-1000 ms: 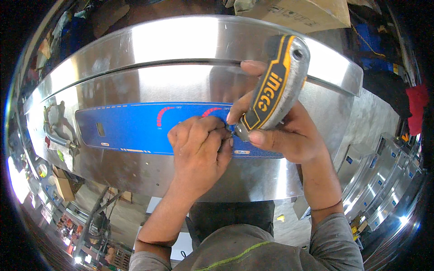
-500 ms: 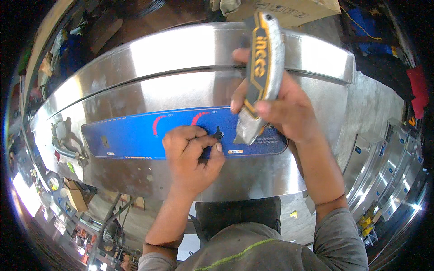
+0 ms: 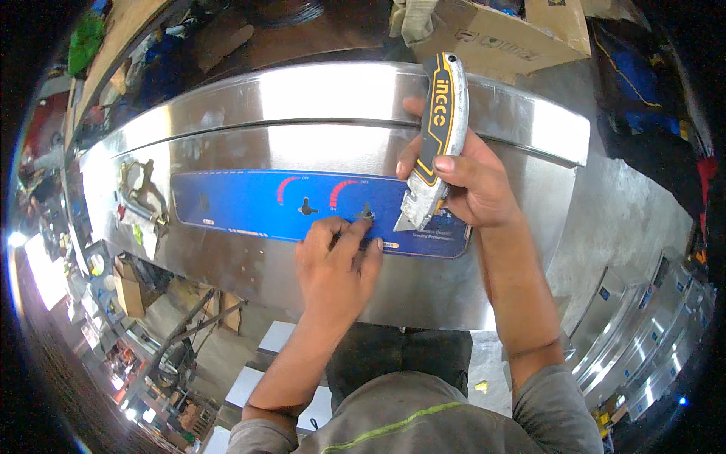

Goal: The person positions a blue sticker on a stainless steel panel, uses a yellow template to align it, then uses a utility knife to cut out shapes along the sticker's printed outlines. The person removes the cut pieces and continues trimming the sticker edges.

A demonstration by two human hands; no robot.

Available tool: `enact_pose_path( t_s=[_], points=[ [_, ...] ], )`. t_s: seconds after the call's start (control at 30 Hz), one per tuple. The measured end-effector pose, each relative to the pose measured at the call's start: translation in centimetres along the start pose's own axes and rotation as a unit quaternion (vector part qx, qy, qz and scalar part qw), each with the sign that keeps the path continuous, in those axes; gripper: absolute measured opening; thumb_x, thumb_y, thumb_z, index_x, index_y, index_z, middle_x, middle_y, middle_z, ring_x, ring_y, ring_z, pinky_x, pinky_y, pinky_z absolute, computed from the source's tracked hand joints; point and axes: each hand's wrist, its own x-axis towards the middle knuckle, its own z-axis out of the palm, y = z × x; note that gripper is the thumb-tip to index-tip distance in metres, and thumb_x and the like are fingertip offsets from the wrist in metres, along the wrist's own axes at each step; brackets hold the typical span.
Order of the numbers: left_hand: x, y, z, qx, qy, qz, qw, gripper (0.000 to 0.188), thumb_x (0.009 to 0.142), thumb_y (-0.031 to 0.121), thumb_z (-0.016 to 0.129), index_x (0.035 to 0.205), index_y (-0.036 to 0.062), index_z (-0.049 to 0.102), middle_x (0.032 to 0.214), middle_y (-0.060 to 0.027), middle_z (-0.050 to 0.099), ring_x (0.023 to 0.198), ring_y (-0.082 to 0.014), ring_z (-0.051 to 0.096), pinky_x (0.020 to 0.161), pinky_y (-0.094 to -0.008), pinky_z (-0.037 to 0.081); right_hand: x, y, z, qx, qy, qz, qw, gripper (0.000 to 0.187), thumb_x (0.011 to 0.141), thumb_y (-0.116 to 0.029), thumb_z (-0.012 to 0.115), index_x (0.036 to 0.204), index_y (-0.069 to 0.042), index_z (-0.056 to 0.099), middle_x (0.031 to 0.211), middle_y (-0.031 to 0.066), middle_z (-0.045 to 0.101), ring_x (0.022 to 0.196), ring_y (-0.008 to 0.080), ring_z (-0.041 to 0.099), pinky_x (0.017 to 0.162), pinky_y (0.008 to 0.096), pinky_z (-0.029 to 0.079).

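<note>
A utility knife (image 3: 441, 121) with a grey, black and yellow handle is held in my right hand (image 3: 484, 185), its blade end pointing down over the right part of a long blue panel sheet (image 3: 257, 200). My left hand (image 3: 333, 261) rests at the panel's lower edge. Its fingertips touch the sheet beside a keyhole-shaped cutout (image 3: 367, 212), with thumb and forefinger apart. To the left, a similar dark cutout (image 3: 307, 206) lies below a red curved mark. The sheet lies on a shiny metal body (image 3: 227, 261).
A crumpled bundle with a bent metal tube (image 3: 140, 204) lies at the metal body's left end. Beyond the far edge stands a cardboard box (image 3: 491, 38). Several metal units (image 3: 628, 325) line the floor at right; another cardboard box (image 3: 128, 287) is at lower left.
My left fingers have loosened from their pinch at the right cutout and drawn slightly nearer, uncovering the left cutout. The knife stays in my right hand, tilted a little differently. The whole view has shifted.
</note>
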Motion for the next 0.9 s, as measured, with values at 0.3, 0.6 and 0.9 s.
enact_pose_path(
  t_s=[0.3,0.6,0.9],
  points=[
    [0.3,3.8,0.6,0.019,-0.002,-0.17,0.985,0.031,0.084,0.024,0.071,0.109,0.0058,0.074,0.092,-0.012,0.065,0.084,-0.0311,0.066,0.075,-0.0436,0.051,-0.2,-0.3,-0.2,0.028,-0.002,0.043,0.999,0.068,0.09,-0.016,0.065,0.149,-0.002,0.033,0.103,0.0199,0.066,0.086,0.0178,0.065,0.07,0.0268,0.052],
    [1.2,5.3,1.2,0.012,0.094,-0.206,0.974,0.019,0.074,0.016,0.078,0.084,0.0037,0.068,0.078,-0.0117,0.064,0.077,-0.0262,0.065,0.074,-0.0394,0.051,0.2,-0.6,0.1,0.055,-0.006,0.036,0.998,0.071,0.089,-0.02,0.069,0.147,-0.001,0.033,0.102,0.0171,0.067,0.085,0.0147,0.063,0.069,0.0243,0.049],
    [3.7,2.7,-2.8,-0.148,-0.225,0.027,0.963,0.037,0.069,0.015,0.083,0.062,0.0068,0.048,0.059,-0.0021,0.047,0.062,-0.018,0.05,0.071,-0.0385,0.044,0.4,-0.5,-0.2,0.084,-0.017,0.033,0.996,0.07,0.089,-0.019,0.068,0.146,0.0,0.031,0.103,0.0186,0.065,0.091,0.017,0.062,0.076,0.0286,0.051]
  ],
)
